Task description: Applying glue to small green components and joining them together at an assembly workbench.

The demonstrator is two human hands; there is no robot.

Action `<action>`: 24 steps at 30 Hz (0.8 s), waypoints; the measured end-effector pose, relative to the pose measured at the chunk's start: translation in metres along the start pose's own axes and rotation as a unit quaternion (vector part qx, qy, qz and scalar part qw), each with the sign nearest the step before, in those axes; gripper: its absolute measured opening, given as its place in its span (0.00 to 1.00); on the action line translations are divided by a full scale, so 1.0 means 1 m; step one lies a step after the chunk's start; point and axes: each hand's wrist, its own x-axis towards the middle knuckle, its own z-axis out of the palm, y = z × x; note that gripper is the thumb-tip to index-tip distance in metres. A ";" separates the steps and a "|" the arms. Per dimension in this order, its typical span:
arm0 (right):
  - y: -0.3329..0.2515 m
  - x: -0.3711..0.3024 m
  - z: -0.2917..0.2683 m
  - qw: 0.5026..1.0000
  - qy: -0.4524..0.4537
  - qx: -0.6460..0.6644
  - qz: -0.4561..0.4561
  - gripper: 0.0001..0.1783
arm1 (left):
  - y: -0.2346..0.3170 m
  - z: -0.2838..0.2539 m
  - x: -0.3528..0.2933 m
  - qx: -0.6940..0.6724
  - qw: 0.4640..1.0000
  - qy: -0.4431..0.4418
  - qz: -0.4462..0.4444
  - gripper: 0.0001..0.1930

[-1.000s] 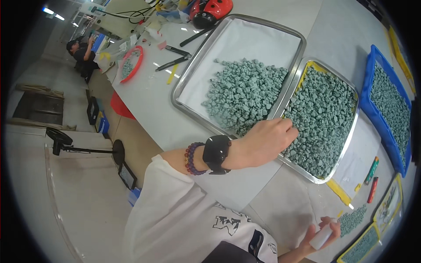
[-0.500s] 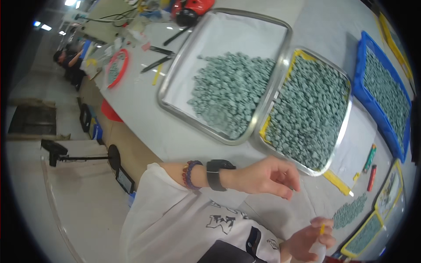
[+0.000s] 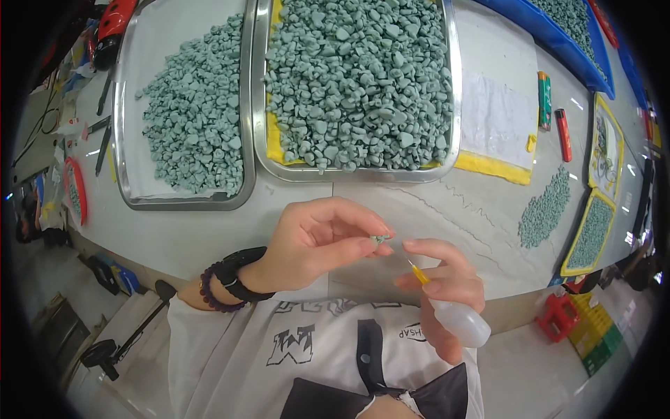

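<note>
My left hand (image 3: 317, 241), with a dark watch and a beaded bracelet at its wrist, pinches a small grey-green piece (image 3: 380, 239) between thumb and fingertips. Close beside it, my right hand (image 3: 450, 283) is wrapped round a small whitish squeeze bottle (image 3: 462, 323). The bottle's yellow nozzle (image 3: 420, 274) with a thin tip points up toward the piece, a short gap apart. Ahead of my hands is a metal tray (image 3: 363, 174) lined in yellow and heaped with similar grey-green pieces. A second metal tray (image 3: 188, 204) to its left, lined in white, is partly filled with them.
A loose pile of smaller green pieces (image 3: 546, 208) lies right of my hands, near yellow-edged trays (image 3: 569, 271). Green (image 3: 544, 101) and red (image 3: 564, 136) lighters lie beyond it. A blue bin (image 3: 520, 17) stands far right; tweezers (image 3: 102, 146) and a red-rimmed dish (image 3: 83, 192) are at left.
My view has turned to face the table squarely. Both hands have come together in front of me; the small piece now shows plainly in my left fingertips, with the bottle's nozzle near it.
</note>
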 end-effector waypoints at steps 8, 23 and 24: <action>-0.006 -0.002 0.003 0.996 0.000 0.021 0.088 0.38 | -0.008 -0.001 -0.001 0.042 0.997 0.007 0.060 0.11; 0.003 0.000 -0.002 0.995 -0.076 -0.020 0.066 0.35 | -0.012 0.001 0.000 0.119 0.990 0.013 0.076 0.17; 0.003 0.000 -0.002 0.995 -0.076 -0.022 0.065 0.35 | -0.012 0.002 0.000 0.117 0.990 0.016 0.078 0.17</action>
